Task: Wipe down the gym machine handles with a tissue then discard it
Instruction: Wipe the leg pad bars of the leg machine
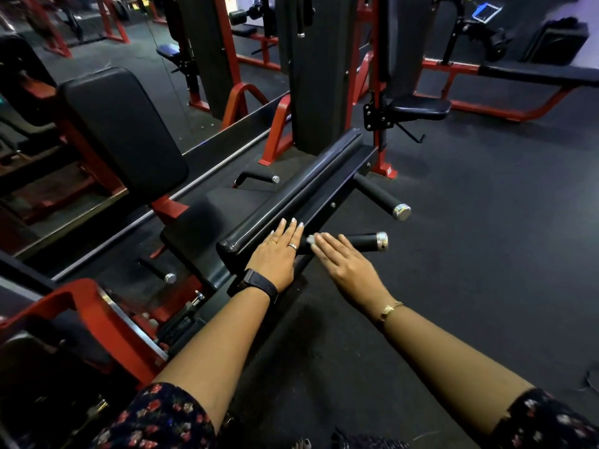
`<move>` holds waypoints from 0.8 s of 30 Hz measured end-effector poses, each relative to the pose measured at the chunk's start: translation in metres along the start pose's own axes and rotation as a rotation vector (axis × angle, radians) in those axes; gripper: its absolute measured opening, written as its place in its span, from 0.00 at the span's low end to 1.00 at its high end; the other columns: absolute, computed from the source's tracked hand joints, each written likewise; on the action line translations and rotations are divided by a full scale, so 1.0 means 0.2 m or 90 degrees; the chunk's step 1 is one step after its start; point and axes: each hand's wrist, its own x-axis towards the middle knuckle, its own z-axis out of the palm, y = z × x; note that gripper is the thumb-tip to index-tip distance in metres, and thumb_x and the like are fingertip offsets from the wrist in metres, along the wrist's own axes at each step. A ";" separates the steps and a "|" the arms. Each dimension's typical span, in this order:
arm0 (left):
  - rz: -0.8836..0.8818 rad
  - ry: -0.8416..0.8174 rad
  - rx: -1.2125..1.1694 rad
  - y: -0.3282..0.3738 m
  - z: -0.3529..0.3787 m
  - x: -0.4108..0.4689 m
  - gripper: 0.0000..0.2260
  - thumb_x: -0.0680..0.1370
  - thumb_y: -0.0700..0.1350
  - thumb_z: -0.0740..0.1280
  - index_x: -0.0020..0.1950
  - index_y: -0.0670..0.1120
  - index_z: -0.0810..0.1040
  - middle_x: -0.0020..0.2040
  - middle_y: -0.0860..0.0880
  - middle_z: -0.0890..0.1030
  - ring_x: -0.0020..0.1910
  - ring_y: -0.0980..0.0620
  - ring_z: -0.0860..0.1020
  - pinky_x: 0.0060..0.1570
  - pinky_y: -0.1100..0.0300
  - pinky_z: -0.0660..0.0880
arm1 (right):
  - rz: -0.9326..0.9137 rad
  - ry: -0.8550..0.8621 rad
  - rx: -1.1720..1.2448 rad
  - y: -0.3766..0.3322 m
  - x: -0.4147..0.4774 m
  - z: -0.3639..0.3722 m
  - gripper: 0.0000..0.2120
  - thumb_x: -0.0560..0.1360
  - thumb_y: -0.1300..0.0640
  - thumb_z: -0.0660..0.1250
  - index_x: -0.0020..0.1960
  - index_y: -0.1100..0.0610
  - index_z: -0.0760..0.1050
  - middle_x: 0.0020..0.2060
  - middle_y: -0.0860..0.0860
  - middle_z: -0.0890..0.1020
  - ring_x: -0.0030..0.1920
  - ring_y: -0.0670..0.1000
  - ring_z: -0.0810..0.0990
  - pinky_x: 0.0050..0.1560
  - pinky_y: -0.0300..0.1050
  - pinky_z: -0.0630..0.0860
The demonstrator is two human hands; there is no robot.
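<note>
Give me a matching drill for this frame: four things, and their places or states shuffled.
Things:
1. left hand
2. tissue
3. far handle
4. bracelet

States:
A. on the right wrist
B. flat on the pad
C. touched by nothing
D. under the straight fingers of the right hand, on the near handle

Pairs: 1-B, 2-D, 3-C, 4-A
</note>
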 end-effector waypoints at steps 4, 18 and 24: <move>-0.003 0.008 -0.010 0.00 0.00 0.00 0.31 0.82 0.44 0.57 0.80 0.45 0.43 0.80 0.47 0.46 0.79 0.48 0.44 0.77 0.54 0.48 | 0.093 0.075 -0.031 0.11 -0.02 -0.04 0.22 0.74 0.67 0.52 0.63 0.64 0.77 0.57 0.59 0.81 0.59 0.58 0.79 0.68 0.57 0.65; -0.004 -0.006 0.004 0.00 0.00 0.00 0.33 0.82 0.44 0.57 0.80 0.45 0.40 0.80 0.47 0.44 0.79 0.48 0.44 0.76 0.55 0.45 | 0.251 -0.314 0.112 -0.05 0.42 -0.14 0.13 0.76 0.56 0.61 0.59 0.56 0.73 0.54 0.53 0.79 0.59 0.56 0.76 0.73 0.58 0.55; -0.008 0.001 -0.017 0.00 0.00 0.00 0.32 0.82 0.44 0.58 0.80 0.45 0.42 0.80 0.47 0.46 0.79 0.48 0.46 0.77 0.54 0.47 | 0.293 -0.414 0.045 0.15 0.32 -0.26 0.05 0.76 0.54 0.59 0.48 0.53 0.73 0.50 0.51 0.79 0.58 0.56 0.76 0.74 0.61 0.47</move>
